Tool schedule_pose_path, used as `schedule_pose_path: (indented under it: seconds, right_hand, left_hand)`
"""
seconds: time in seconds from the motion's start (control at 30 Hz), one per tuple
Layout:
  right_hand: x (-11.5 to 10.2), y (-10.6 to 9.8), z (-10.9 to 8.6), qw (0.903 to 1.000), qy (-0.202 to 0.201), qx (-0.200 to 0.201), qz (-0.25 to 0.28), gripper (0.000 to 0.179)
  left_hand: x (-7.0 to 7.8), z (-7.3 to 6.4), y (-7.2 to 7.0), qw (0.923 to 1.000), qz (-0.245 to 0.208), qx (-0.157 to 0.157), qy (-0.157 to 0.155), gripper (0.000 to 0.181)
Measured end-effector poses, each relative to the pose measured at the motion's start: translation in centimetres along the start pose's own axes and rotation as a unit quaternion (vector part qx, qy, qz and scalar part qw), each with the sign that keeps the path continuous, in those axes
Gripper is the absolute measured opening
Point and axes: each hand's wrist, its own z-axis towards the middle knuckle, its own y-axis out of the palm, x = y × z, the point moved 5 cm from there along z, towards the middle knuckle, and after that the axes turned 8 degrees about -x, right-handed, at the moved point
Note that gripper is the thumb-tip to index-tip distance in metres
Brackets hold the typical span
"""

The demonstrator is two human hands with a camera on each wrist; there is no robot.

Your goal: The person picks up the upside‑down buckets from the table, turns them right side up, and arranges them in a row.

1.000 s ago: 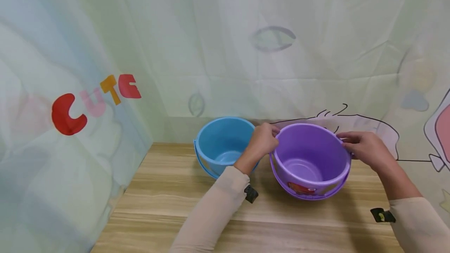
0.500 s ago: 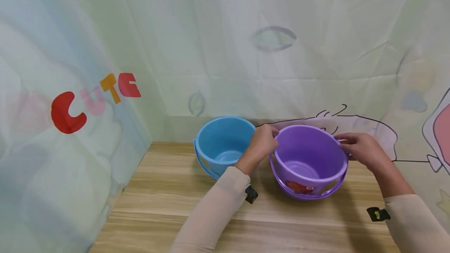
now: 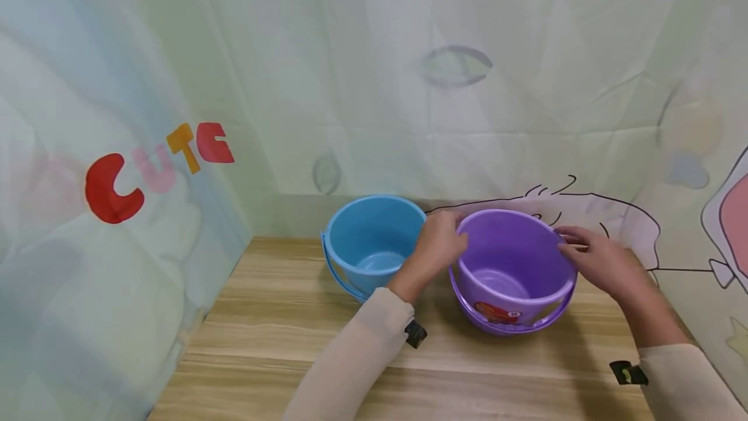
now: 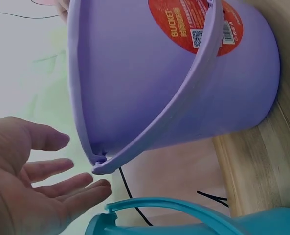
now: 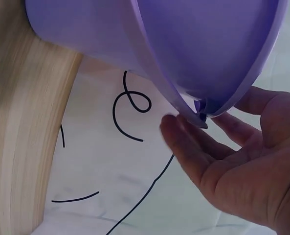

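Observation:
A purple bucket (image 3: pixel 511 265) stands on the wooden table, its carrying handle folded down at the front and a red label on its side. My left hand (image 3: pixel 435 245) is at the left of its rim; the left wrist view shows the fingers (image 4: pixel 81 188) spread and apart from the rim. On the opposite side my right hand (image 3: pixel 596 258) has loosely extended fingers right at the rim, near the handle's hinge in the right wrist view. Left of the purple bucket is a light blue bucket (image 3: pixel 374 232), partly covered by my left hand and wrist.
The wooden table (image 3: pixel 280 343) runs up to a printed cloth backdrop (image 3: pixel 374 83) behind and on the left. Both buckets are near its back edge, close together. A dark band piece (image 3: pixel 628 373) hangs at the right sleeve.
The purple bucket has shifted and turned slightly to the left, with my right hand following. My left hand has loosened from the rim and dropped a little.

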Motion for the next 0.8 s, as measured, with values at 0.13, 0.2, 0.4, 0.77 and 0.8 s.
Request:
schedule_pose_path:
  seconds: [0.13,0.2,0.4,0.77,0.8]
  right_hand:
    - [-0.3,0.8,-0.5,0.999,-0.028,0.01,0.033,0.065]
    - [-0.4,1.1,-0.9,0.998,-0.034,0.024,0.047,0.068]
    - [-0.4,2.0,-2.3,0.9901,-0.062,0.098,0.079,0.069]
    - [0.3,3.9,-3.6,0.9853,-0.049,0.114,0.117,0.077]
    - [0.4,4.0,-3.7,0.9843,-0.052,0.117,0.121,0.076]
  left_hand:
    - [0.2,-0.9,-0.4,0.999,-0.009,0.021,0.038,0.039]
    - [0.3,-1.5,-0.4,0.998,-0.02,0.028,0.052,0.048]
    - [0.2,-3.7,0.1,0.9945,-0.077,0.039,0.06,0.067]
    - [-0.9,-6.3,1.7,0.9933,-0.096,0.043,0.047,0.072]
    - [-1.0,-6.4,1.8,0.9932,-0.099,0.043,0.044,0.071]
